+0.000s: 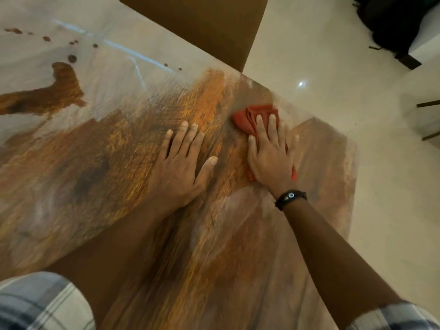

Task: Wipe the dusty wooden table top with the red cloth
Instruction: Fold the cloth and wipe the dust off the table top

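The cloth (250,120) is pressed flat onto the counter (95,167) by the right hand (269,158), near the counter's far right edge. The right fingers (272,129) are laid out straight and slightly spread on top of the cloth, which is not pinched; red folds are seen beyond the fingertips and a strip of red shows below the palm. A dark band (291,197) is worn on the right wrist.

The left hand (181,167) is laid palm down on bare wood just beside the right hand, apart from the cloth. Its fingers (188,136) are held close together and the thumb is spread outward toward the right hand.

Around both hands the wood grain shows orange-brown. Farther left and beyond, the surface is covered by a pale dusty film, broken by a dark patch (54,91) and scattered small spots. Plaid sleeves (40,303) are seen at the bottom edge. A brown chair back (202,22) stands beyond the counter, on a pale glossy floor (333,79).
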### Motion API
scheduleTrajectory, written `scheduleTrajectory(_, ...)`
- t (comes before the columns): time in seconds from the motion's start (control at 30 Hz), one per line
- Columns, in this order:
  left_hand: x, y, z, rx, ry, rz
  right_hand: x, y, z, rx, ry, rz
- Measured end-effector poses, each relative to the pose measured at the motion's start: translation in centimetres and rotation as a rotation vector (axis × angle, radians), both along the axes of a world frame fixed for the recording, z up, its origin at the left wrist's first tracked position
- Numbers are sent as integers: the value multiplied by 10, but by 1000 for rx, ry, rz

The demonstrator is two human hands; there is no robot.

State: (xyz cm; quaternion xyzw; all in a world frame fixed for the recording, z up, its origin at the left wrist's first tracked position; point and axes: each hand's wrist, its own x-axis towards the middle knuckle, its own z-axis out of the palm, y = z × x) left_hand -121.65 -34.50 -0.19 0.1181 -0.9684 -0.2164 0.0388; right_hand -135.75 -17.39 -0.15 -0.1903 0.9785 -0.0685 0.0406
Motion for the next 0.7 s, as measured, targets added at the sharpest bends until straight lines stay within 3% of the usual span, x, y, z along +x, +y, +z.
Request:
scheduleTrajectory(0.13, -2, -1, -3, -12, -12, -8, -32, 31, -3, 28, 38, -132)
scheduleTrajectory(0.23, -4, -1, -5, -29, -5, -4, -87, 24, -2, -79, -11, -222)
scheduleTrajectory(0.37, -3, 0, -5, -1, 17, -8, -107, 18, -3, -95, -49, -215)
scheduleTrajectory(0.5, -3, -1, -6, 28, 57, 4, -42, 16, -3, -127, -38, -69)
scheduleTrajectory(0.7, -1, -1, 0, 126, 174, 23, 148, 2, 1, -146, -55, 131)
